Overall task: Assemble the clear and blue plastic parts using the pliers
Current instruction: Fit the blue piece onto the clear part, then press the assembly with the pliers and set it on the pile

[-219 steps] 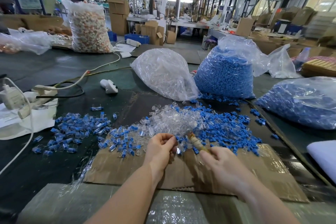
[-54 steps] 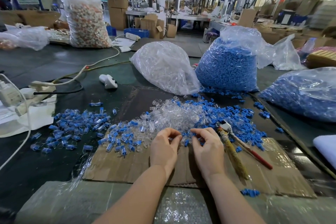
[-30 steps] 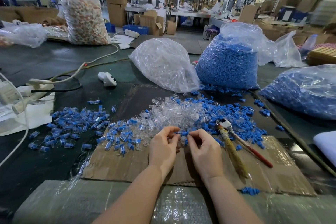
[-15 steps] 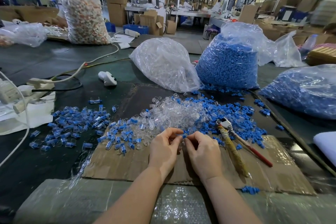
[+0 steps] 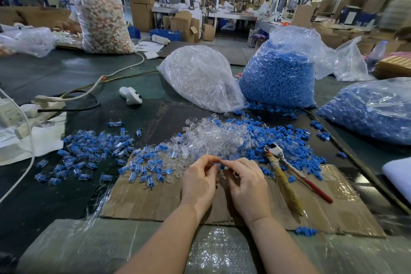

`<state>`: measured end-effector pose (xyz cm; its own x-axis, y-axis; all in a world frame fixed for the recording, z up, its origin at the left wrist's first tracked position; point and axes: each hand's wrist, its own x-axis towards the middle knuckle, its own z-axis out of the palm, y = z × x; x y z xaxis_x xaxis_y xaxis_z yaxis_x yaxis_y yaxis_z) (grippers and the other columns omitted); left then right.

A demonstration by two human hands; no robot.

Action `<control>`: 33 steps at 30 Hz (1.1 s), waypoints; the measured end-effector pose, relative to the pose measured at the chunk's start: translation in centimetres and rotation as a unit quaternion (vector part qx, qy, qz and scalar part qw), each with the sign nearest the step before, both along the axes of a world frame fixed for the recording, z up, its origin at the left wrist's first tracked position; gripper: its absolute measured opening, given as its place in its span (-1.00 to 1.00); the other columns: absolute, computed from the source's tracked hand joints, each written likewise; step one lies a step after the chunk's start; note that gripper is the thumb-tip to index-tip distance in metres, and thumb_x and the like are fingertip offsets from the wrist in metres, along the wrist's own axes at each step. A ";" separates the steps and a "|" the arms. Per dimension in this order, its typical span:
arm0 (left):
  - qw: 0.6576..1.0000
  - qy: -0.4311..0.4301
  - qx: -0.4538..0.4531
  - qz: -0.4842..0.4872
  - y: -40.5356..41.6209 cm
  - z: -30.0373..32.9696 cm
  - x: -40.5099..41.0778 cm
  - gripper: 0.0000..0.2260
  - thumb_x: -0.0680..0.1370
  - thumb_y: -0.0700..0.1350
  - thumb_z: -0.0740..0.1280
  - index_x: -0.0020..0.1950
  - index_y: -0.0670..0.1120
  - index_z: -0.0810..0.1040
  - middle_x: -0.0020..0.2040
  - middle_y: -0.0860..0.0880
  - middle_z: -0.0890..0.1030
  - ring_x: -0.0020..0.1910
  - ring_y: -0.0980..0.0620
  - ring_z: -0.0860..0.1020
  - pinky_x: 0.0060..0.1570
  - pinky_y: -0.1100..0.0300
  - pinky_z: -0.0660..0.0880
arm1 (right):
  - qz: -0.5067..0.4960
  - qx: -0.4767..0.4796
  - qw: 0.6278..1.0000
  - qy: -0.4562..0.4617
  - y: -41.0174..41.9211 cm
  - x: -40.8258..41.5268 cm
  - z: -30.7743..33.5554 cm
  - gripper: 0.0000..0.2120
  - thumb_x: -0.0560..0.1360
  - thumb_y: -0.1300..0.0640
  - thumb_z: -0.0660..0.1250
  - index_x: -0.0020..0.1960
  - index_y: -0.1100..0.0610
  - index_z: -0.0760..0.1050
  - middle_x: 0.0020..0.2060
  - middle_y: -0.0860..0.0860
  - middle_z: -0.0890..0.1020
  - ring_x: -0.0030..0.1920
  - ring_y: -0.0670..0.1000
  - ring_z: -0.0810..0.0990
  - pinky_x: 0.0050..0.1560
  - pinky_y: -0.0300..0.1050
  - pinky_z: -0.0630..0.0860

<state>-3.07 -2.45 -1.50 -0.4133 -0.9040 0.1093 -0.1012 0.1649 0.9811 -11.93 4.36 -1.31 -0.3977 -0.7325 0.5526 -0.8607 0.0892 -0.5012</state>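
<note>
Head view: left hand point(image 5: 198, 181) and right hand point(image 5: 246, 184) meet at centre frame, fingertips pinching a small blue part point(image 5: 220, 165) between them. Pliers point(image 5: 287, 176) lie untouched on the cardboard point(image 5: 155, 202), right of the hands.

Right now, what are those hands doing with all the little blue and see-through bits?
A person is fitting tiny parts together. The left hand and right hand pinch a small blue piece between their fingertips, above the cardboard sheet. The pliers lie unused beside the right hand. Loose clear parts are heaped just behind, and finished pieces lie to the left.
</note>
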 end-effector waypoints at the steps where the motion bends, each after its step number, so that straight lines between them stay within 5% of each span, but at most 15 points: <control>1: 1.000 0.000 0.001 0.000 0.0 0.0 0.0 -0.76 0.55 -0.24 0.29 -0.15 0.11 0.54 -0.23 0.02 0.62 -0.31 0.16 0.53 -0.27 0.34 0.48 | 0.001 -0.004 1.000 0.002 0.0 0.0 0.0 -0.79 0.39 0.29 0.43 0.01 0.10 0.63 -0.23 -0.05 0.57 -0.15 0.01 0.52 -0.08 -0.04 0.48; 16: 1.000 0.013 0.002 -0.002 -0.2 -0.1 0.1 -0.83 0.51 -0.25 0.35 -0.15 0.04 0.56 -0.23 0.01 0.62 -0.25 0.16 0.56 -0.25 0.40 0.47 | -0.002 -0.011 1.000 0.008 0.0 0.1 0.1 -0.78 0.39 0.28 0.44 0.03 0.13 0.62 -0.19 -0.02 0.58 -0.13 0.04 0.53 -0.05 0.00 0.50; 22: 1.000 0.013 0.017 -0.011 -0.1 0.1 0.1 -0.82 0.52 -0.25 0.33 -0.12 0.05 0.53 -0.17 -0.01 0.61 -0.16 0.05 0.58 -0.18 0.29 0.51 | -0.144 -0.001 0.989 0.037 1.1 -0.9 0.9 -0.67 0.40 0.16 0.45 0.16 0.13 0.55 0.02 0.04 0.58 0.06 0.07 0.52 0.14 0.03 0.35; 26: 0.999 0.012 0.028 -0.022 0.0 0.2 0.3 -0.85 0.53 -0.24 0.31 -0.07 0.02 0.54 -0.15 -0.01 0.60 -0.20 0.09 0.56 -0.30 0.35 0.47 | -0.318 0.225 0.921 0.024 2.4 -3.4 2.2 -0.47 0.54 -0.17 0.14 0.42 0.05 0.24 0.32 0.11 0.39 0.33 0.12 0.34 0.36 0.16 0.17; 29: 0.998 0.025 0.043 -0.024 0.0 0.4 0.4 -0.86 0.52 -0.25 0.32 -0.05 -0.01 0.55 -0.15 -0.03 0.60 -0.26 0.12 0.53 -0.37 0.36 0.43 | -0.338 0.383 0.859 -0.025 3.3 -5.0 2.4 -0.32 0.52 -0.34 -0.10 0.51 0.01 -0.03 0.47 0.11 0.19 0.46 0.16 0.15 0.38 0.33 0.01; 33: 0.996 0.052 0.062 -0.027 0.1 0.7 0.5 -0.86 0.52 -0.26 0.31 -0.05 -0.03 0.56 -0.20 -0.03 0.60 -0.36 0.19 0.50 -0.43 0.40 0.40 | -0.334 0.400 0.853 0.014 3.9 -5.2 2.5 -0.34 0.53 -0.29 0.02 0.50 0.03 0.02 0.42 0.11 0.26 0.40 0.15 0.23 0.35 0.28 0.16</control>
